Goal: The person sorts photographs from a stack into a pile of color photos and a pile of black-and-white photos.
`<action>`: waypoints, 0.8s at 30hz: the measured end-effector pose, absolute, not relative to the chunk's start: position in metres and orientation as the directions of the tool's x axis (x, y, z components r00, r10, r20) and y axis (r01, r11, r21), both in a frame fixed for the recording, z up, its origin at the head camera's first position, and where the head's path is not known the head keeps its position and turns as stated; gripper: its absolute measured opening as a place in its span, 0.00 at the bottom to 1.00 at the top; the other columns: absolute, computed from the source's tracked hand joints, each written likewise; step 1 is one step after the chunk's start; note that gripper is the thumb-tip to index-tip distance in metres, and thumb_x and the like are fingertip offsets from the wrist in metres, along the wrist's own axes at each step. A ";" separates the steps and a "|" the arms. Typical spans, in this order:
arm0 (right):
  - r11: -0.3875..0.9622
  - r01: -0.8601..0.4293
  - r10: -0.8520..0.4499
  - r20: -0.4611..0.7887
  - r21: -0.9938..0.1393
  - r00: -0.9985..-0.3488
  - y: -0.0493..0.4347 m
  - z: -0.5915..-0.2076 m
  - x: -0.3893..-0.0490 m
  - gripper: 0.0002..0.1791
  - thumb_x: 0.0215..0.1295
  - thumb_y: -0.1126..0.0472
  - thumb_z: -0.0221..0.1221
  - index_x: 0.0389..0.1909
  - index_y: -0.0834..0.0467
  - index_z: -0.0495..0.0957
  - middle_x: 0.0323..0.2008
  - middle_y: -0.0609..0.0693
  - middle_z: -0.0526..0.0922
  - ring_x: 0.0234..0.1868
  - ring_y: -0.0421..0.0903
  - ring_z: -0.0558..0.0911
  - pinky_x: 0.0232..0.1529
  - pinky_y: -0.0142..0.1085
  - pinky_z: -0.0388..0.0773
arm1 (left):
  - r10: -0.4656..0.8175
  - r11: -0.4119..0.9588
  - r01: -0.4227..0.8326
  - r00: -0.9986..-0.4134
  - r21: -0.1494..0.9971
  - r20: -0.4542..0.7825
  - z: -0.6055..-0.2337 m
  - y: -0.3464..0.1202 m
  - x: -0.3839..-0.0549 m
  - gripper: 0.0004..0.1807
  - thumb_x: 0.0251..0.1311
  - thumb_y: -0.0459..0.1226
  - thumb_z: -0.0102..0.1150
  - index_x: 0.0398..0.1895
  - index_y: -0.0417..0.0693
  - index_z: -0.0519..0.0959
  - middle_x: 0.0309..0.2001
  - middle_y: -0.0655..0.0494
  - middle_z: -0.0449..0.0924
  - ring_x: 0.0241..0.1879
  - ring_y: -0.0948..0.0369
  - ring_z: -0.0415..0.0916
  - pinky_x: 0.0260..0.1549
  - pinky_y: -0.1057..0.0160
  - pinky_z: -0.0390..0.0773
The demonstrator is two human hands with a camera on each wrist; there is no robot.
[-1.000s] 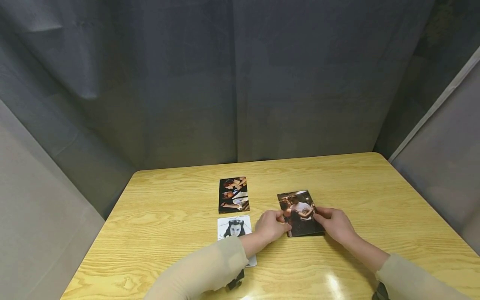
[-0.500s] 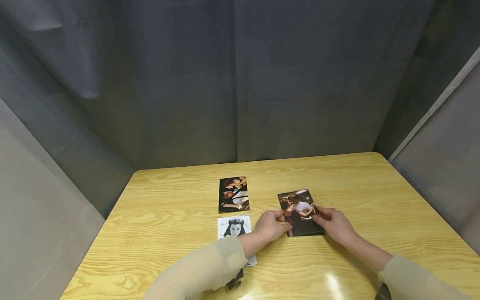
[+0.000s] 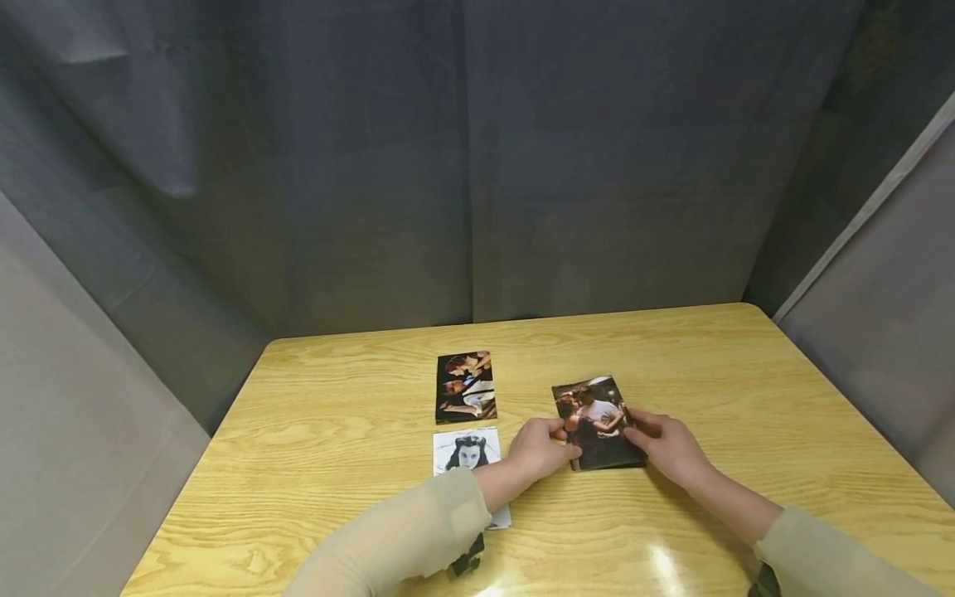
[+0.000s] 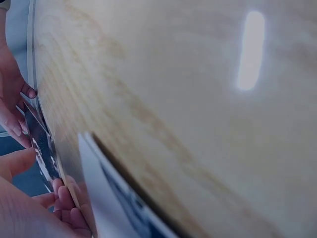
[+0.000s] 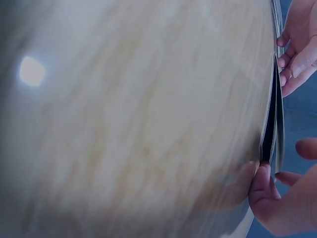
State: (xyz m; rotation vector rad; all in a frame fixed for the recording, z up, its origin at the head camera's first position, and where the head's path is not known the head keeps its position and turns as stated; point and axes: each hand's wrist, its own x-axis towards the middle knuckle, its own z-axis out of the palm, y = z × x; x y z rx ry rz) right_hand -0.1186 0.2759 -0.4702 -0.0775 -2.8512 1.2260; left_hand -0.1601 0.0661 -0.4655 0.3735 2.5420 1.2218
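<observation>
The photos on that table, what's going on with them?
A person has both hands on a dark couple print, the left hand holding its left edge and the right hand its right; the couple print has more than one layer. To its left on the table lie a color print, its image turned sideways, and, nearer the person, a black-and-white print partly hidden by the left sleeve.

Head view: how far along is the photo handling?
Apparently done: the sideways colour photo and the monochrome portrait lie on the table, the latter partly hidden by a sleeve. In hand: the left hand and right hand hold the couple photo by opposite edges. Probably left: aligning its layers, which show a gap in the right wrist view, then release.
</observation>
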 end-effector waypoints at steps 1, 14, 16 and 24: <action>0.678 0.032 0.068 0.019 -0.734 -0.997 0.276 -0.470 -0.119 0.25 0.69 0.61 0.58 0.60 0.74 0.71 0.54 0.72 0.75 0.57 0.71 0.71 0.55 0.61 0.66 | 0.357 0.605 0.107 -0.922 0.789 -0.150 -0.465 0.066 -0.160 0.11 0.54 0.40 0.70 0.39 0.47 0.84 0.31 0.63 0.76 0.30 0.66 0.68 0.35 0.67 0.69; 0.555 0.084 0.135 -0.010 -0.828 -0.991 0.282 -0.476 -0.121 0.22 0.64 0.68 0.62 0.56 0.75 0.73 0.38 0.65 0.84 0.40 0.55 0.84 0.31 0.29 0.75 | 0.347 0.623 0.139 -0.931 0.770 -0.112 -0.469 0.066 -0.159 0.16 0.53 0.40 0.71 0.45 0.45 0.85 0.32 0.63 0.77 0.30 0.65 0.68 0.33 0.67 0.69; 0.534 0.105 0.143 -0.033 -0.839 -0.989 0.282 -0.477 -0.121 0.22 0.64 0.68 0.62 0.57 0.74 0.73 0.41 0.67 0.83 0.43 0.58 0.83 0.31 0.28 0.76 | 0.344 0.634 0.147 -0.933 0.760 -0.107 -0.470 0.067 -0.160 0.10 0.53 0.40 0.71 0.37 0.47 0.84 0.33 0.62 0.78 0.29 0.64 0.68 0.32 0.67 0.69; 0.473 0.148 0.169 -0.075 -0.869 -0.983 0.283 -0.478 -0.122 0.23 0.65 0.68 0.61 0.59 0.74 0.72 0.40 0.66 0.84 0.43 0.55 0.84 0.32 0.27 0.77 | 0.330 0.659 0.137 -0.936 0.740 -0.120 -0.468 0.068 -0.160 0.08 0.53 0.41 0.71 0.28 0.51 0.80 0.41 0.60 0.81 0.33 0.63 0.70 0.33 0.66 0.69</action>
